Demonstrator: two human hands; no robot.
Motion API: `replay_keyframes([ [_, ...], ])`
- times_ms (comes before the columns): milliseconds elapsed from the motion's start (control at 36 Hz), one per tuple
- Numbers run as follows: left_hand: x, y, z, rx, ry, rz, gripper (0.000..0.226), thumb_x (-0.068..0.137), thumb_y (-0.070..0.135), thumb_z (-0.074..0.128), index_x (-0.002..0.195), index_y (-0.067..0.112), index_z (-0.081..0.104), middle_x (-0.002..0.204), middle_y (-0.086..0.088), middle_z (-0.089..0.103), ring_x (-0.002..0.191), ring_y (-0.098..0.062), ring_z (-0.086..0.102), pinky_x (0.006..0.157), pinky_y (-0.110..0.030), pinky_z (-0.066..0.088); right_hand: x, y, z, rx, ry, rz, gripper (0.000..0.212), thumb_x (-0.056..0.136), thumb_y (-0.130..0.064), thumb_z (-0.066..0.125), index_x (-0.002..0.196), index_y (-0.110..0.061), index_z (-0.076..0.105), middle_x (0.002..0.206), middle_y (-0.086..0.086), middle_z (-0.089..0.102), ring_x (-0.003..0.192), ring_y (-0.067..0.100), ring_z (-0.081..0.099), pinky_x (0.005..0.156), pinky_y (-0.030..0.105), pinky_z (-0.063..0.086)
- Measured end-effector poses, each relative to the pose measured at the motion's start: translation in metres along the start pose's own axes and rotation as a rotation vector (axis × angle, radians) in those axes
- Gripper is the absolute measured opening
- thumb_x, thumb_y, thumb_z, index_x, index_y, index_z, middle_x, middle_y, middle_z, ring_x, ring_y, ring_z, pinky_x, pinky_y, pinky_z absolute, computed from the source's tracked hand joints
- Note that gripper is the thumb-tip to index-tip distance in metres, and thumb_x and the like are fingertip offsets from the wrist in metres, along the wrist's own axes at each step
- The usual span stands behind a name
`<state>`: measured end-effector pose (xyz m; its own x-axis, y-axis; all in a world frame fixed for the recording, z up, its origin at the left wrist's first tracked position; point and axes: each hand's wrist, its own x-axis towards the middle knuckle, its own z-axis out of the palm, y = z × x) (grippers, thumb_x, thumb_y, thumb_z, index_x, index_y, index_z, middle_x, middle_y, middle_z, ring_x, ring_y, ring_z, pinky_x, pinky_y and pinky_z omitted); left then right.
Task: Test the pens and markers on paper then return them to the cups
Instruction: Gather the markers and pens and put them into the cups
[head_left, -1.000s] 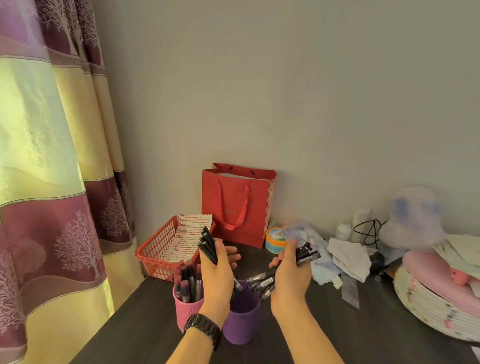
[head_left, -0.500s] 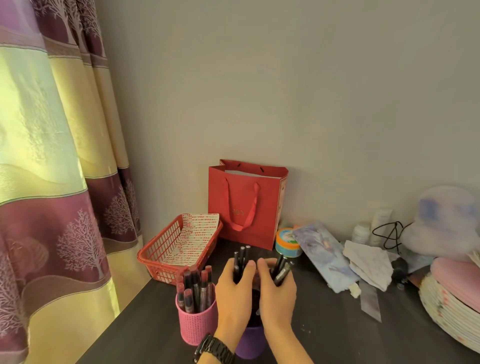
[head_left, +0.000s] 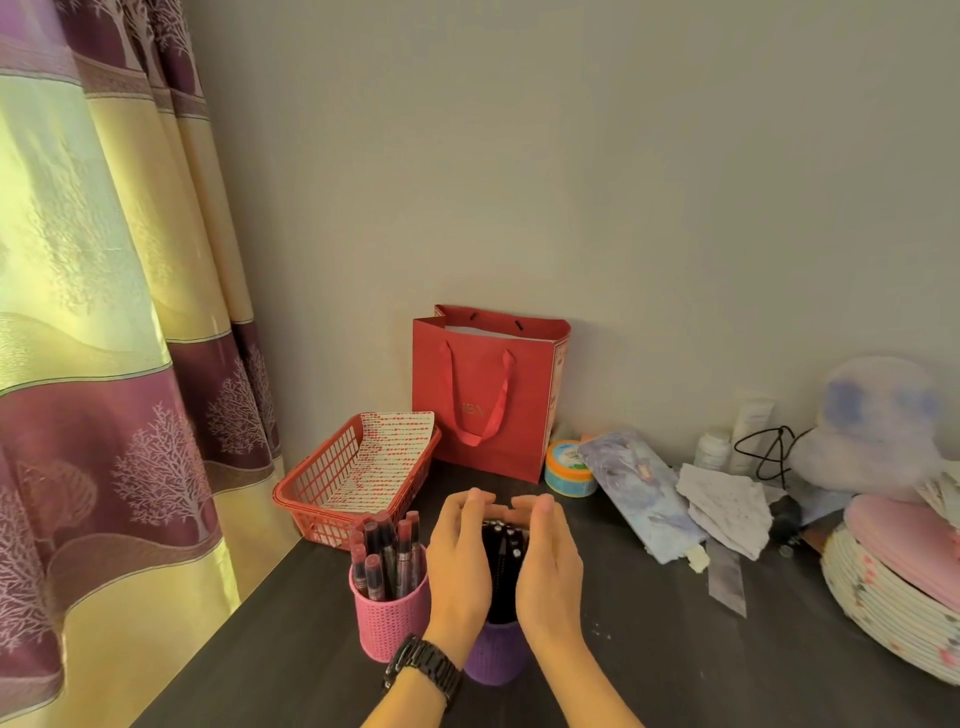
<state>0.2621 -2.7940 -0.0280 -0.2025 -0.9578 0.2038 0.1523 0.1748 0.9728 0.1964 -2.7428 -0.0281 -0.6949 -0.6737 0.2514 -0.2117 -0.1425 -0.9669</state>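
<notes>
Open table (head_left: 649, 639) right of the purple cup (head_left: 493, 662); pink cup (head_left: 389, 629) just left, basket (head_left: 332, 499) and bag (head_left: 483, 410) behind.

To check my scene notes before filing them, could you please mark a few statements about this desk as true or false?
1. The left hand and right hand cup the black pens standing in the purple cup. True.
2. The pink cup is empty. False: it holds red-capped markers.
3. The red basket sits right of the red bag. False: it sits left of it.
4. A watch is on the left wrist. True.
</notes>
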Motion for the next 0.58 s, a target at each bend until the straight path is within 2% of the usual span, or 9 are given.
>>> replay_keyframes([
  [83,-0.003,0.003,0.0,0.001,-0.02,0.008,0.02,0.103,0.032,0.047,0.1,0.03,0.067,0.098,0.012,0.073,0.094,-0.004,0.068,0.082,-0.023,0.049,0.002,0.006,-0.001,-0.136,-0.004,-0.026,0.021,0.104,-0.025,0.051,0.101,-0.042,0.062,0.105,-0.019,0.066,0.101,-0.004,0.061,0.084,0.016,0.048],
  [167,-0.012,0.007,-0.002,0.106,-0.039,0.042,0.022,0.105,0.029,0.045,0.109,0.039,0.063,0.106,0.03,0.065,0.104,0.007,0.06,0.082,-0.009,0.043,-0.001,0.014,-0.009,-0.074,-0.113,0.043,0.032,0.102,-0.025,0.058,0.129,-0.041,0.051,0.128,-0.027,0.054,0.117,-0.011,0.051,0.099,0.018,0.044],
  [222,-0.021,0.01,-0.006,0.131,-0.038,0.078,0.024,0.105,0.026,0.045,0.117,0.039,0.062,0.114,0.034,0.061,0.112,0.01,0.056,0.095,-0.015,0.041,-0.006,0.02,-0.018,0.055,-0.189,0.13,0.041,0.101,-0.026,0.06,0.138,-0.039,0.046,0.134,-0.023,0.053,0.122,-0.006,0.053,0.102,0.021,0.044],
  [278,-0.03,0.013,-0.014,0.127,0.01,0.122,0.027,0.104,0.021,0.047,0.122,0.035,0.062,0.121,0.031,0.061,0.12,0.004,0.055,0.103,-0.024,0.041,-0.015,0.024,-0.027,0.171,-0.249,0.204,0.042,0.098,-0.029,0.062,0.135,-0.04,0.047,0.134,-0.017,0.057,0.118,-0.008,0.057,0.095,0.019,0.048],
  [361,-0.049,0.013,-0.029,0.154,0.116,0.218,0.033,0.101,0.01,0.051,0.118,0.037,0.063,0.121,0.03,0.061,0.12,0.005,0.056,0.1,-0.016,0.042,-0.026,0.035,-0.041,0.217,-0.362,0.242,0.061,0.085,-0.044,0.075,0.137,-0.041,0.043,0.136,-0.019,0.056,0.114,-0.017,0.055,0.088,0.014,0.047],
  [417,-0.064,0.005,-0.042,0.184,0.206,0.256,0.04,0.096,0.006,0.059,0.113,0.042,0.062,0.118,0.029,0.062,0.112,0.008,0.058,0.09,-0.013,0.047,-0.031,0.043,-0.048,0.178,-0.485,0.261,0.082,0.073,-0.033,0.083,0.14,-0.041,0.037,0.137,-0.022,0.054,0.116,-0.015,0.055,0.088,0.013,0.048],
  [500,-0.082,-0.017,-0.062,0.217,0.407,0.219,0.051,0.086,0.002,0.069,0.109,0.045,0.055,0.11,0.027,0.059,0.097,0.002,0.059,0.077,-0.025,0.045,-0.04,0.049,-0.049,-0.02,-0.595,0.263,0.102,0.061,-0.022,0.086,0.142,-0.044,0.028,0.139,-0.024,0.048,0.127,-0.002,0.052,0.106,0.022,0.044],
  [556,-0.084,-0.03,-0.075,0.246,0.5,0.126,0.06,0.081,0.004,0.076,0.11,0.046,0.045,0.11,0.028,0.051,0.099,0.0,0.054,0.081,-0.03,0.046,-0.045,0.052,-0.045,-0.166,-0.558,0.215,0.105,0.062,-0.023,0.088,0.143,-0.047,0.026,0.139,-0.026,0.047,0.131,0.001,0.047,0.106,0.02,0.041],
  [583,-0.082,-0.036,-0.082,0.276,0.498,0.064,0.064,0.079,0.006,0.079,0.117,0.042,0.042,0.117,0.025,0.047,0.106,-0.002,0.052,0.09,-0.034,0.047,-0.047,0.053,-0.042,-0.222,-0.512,0.195,0.103,0.066,-0.022,0.089,0.143,-0.047,0.026,0.138,-0.026,0.047,0.131,0.002,0.047,0.104,0.017,0.04],
])
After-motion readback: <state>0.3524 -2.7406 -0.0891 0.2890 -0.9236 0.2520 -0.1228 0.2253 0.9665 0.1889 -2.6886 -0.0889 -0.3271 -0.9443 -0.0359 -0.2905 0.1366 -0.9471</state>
